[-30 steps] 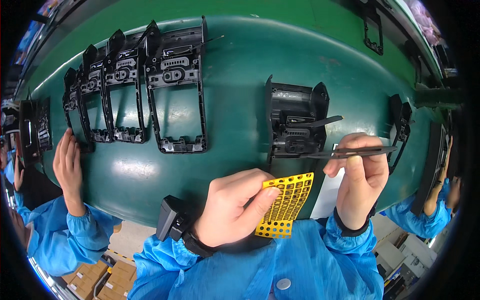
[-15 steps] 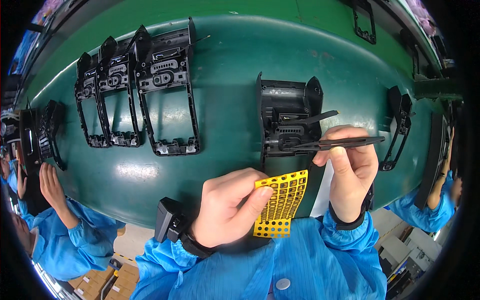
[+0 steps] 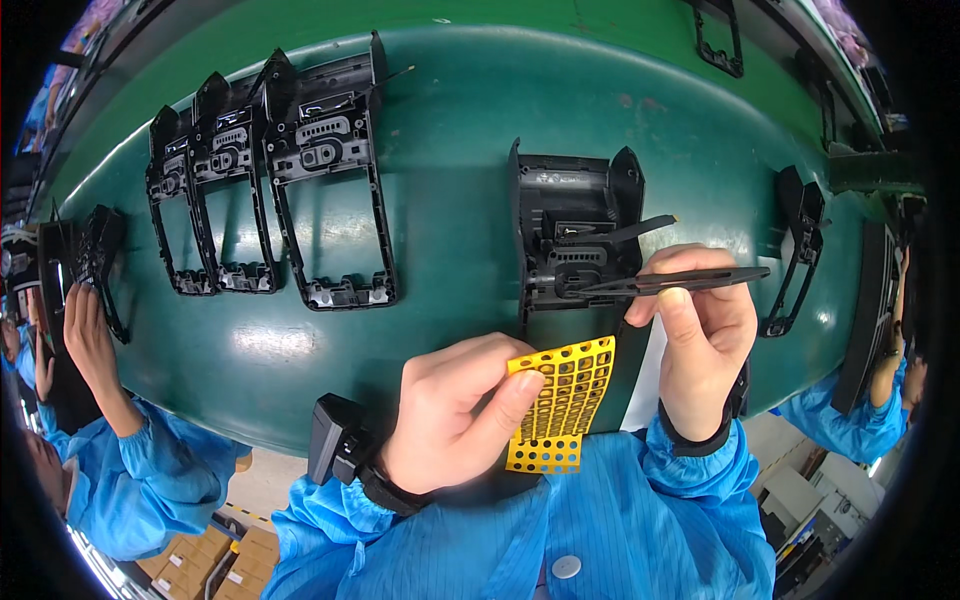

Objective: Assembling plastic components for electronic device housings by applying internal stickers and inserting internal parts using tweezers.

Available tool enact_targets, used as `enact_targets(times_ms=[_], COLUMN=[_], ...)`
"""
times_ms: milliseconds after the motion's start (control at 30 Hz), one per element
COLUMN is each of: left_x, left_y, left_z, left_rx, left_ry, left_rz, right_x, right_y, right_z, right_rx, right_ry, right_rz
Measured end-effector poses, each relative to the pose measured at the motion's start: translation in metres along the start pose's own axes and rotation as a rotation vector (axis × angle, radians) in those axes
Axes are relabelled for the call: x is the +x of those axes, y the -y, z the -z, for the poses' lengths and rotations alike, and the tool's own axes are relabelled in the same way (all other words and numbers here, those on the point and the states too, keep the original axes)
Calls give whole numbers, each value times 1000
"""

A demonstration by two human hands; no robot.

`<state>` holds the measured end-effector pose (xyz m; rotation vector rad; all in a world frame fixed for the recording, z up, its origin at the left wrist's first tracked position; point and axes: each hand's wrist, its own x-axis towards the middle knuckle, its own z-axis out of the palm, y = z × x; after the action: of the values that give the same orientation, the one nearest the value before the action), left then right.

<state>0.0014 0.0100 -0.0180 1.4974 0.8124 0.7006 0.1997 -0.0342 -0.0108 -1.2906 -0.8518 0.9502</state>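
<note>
My left hand (image 3: 455,412) is closed on the edge of a yellow perforated sheet (image 3: 565,400), pinched between thumb and fingers. Rows of holes and dark, small ring-like pieces cover this sheet. In my right hand (image 3: 695,330) a pair of black tweezers (image 3: 715,279) lies between thumb and fingers, its tips pointing left. Those tips are over a black plastic housing (image 3: 575,185) on the green bench; whether they touch it I cannot tell. A black strip (image 3: 645,229) sticks out from the housing's right side. My right hand covers part of its lower right.
Several similar black frames (image 3: 335,150) lie in a row at the left of the green bench (image 3: 450,200). Another frame (image 3: 800,245) lies at the right, and one (image 3: 720,40) at the far right. At the left, a co-worker's hand (image 3: 90,340) touches a black part (image 3: 98,245).
The co-worker's hand at the left has moved up onto the black part. My hands, the sheet and the tweezers have hardly moved; the view has shifted slightly.
</note>
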Motion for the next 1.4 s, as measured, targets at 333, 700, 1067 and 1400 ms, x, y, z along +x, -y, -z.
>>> enact_targets(times_ms=[333, 700, 1067, 1400], left_x=[1, 1, 1, -1], left_y=[0, -2, -3, -3], left_z=[-1, -1, -1, 1], left_rx=[2, 11, 20, 36], left_ry=[-3, -4, -17, -14], left_rz=[-8, -2, 15, 41], right_x=[0, -7, -11, -9], right_y=[1, -1, 2, 6], right_z=[-1, -3, 1, -4], right_rx=[-27, -547, -623, -649], right_ry=[-9, 123, 133, 171], right_rz=[1, 525, 585, 549])
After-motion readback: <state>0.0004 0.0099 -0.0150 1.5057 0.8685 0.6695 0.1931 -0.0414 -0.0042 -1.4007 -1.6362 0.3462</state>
